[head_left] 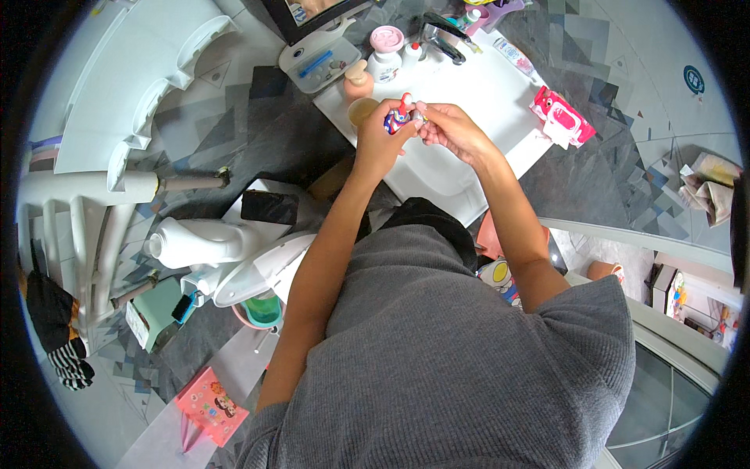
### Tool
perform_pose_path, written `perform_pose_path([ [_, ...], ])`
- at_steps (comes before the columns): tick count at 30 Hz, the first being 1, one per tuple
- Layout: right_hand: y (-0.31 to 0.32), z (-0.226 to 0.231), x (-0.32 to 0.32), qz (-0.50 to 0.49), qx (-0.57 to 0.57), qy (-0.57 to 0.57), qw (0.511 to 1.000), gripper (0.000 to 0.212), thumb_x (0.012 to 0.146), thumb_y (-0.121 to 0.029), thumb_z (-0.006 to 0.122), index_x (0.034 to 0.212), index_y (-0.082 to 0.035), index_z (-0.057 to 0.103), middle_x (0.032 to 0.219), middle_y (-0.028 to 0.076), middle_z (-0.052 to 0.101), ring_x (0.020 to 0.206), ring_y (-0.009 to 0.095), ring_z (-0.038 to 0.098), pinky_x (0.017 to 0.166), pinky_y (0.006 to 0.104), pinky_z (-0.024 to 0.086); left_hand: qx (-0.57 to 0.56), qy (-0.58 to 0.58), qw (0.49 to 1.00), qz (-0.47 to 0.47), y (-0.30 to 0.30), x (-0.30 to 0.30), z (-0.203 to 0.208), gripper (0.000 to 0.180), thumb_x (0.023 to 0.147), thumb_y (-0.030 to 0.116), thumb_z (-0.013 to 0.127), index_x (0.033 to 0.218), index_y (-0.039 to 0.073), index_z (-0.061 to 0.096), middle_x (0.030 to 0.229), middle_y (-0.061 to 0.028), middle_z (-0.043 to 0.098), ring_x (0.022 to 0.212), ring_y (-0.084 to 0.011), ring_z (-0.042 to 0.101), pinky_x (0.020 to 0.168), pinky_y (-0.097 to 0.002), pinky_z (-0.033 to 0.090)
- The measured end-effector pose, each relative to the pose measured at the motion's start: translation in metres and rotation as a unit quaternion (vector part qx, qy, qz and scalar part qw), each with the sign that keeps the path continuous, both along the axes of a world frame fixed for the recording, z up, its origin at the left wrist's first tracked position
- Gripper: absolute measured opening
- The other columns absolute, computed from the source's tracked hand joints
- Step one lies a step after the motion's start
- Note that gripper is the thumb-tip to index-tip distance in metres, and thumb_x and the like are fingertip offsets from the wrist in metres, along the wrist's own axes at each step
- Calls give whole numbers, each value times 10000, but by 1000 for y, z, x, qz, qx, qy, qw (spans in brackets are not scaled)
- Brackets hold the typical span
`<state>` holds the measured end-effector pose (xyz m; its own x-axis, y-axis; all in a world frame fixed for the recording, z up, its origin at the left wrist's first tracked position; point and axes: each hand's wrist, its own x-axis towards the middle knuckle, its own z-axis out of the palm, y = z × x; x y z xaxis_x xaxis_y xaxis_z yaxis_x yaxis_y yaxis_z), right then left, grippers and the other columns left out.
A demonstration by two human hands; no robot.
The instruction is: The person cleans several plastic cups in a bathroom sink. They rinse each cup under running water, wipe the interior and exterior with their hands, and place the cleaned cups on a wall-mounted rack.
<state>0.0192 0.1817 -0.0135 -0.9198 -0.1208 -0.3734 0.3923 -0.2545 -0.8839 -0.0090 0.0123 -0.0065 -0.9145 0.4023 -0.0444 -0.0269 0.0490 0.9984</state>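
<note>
white sink (500, 102) | one striped tube (396, 119): left hand (379, 133) grip clamped | right hand (449, 129) grip pinching its tip

Bright, even daylight, soft shadows, sharp centre, strong fisheye bending (black vignette) toward the rim.

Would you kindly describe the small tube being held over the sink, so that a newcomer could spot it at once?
Start at the white sink at the top of the view, with its dark tap at the back. Over its front left part, the left hand and right hand meet around a small tube. It alone is red, white and blue; the bottles behind are pale.
</note>
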Motion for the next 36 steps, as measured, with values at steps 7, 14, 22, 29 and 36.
perform_pose_path([
  [7,-8,15,2,25,-36,34,998,357,925,-304,571,1093,9,605,721,4,581,636,69,543,610,210,483,15,-10,999,-27,-11,-2,11,271,808,111,672,1044,17,579,945,-56,662,725,-104,667,441,-194,465],
  [14,-8,13,3,49,-139,3,989,218,923,-237,581,955,-25,617,692,0,560,613,82,522,578,230,447,32,19,996,-85,-20,-5,13,293,822,113,663,1088,22,581,943,-49,663,692,-91,661,431,-176,438],
  [22,-8,19,4,63,-159,7,985,217,919,-227,585,959,-16,613,686,3,550,605,80,505,570,232,427,52,-1,992,-118,-26,-9,14,287,845,120,643,1104,13,586,1027,-65,667,667,-96,661,434,-170,392],
  [29,-5,23,7,75,-180,1,981,347,938,-181,540,1220,20,526,643,-5,469,578,85,431,562,254,388,67,-15,990,-120,-30,-11,17,288,864,153,619,1103,-2,580,1005,-65,666,680,-112,666,441,-176,389],
  [36,-6,31,7,67,-222,1,973,181,917,-217,582,833,-57,570,615,15,518,558,102,482,545,248,404,96,-35,988,-114,-31,-10,20,290,880,156,604,1130,11,579,947,-51,665,719,-111,668,453,-177,393],
])
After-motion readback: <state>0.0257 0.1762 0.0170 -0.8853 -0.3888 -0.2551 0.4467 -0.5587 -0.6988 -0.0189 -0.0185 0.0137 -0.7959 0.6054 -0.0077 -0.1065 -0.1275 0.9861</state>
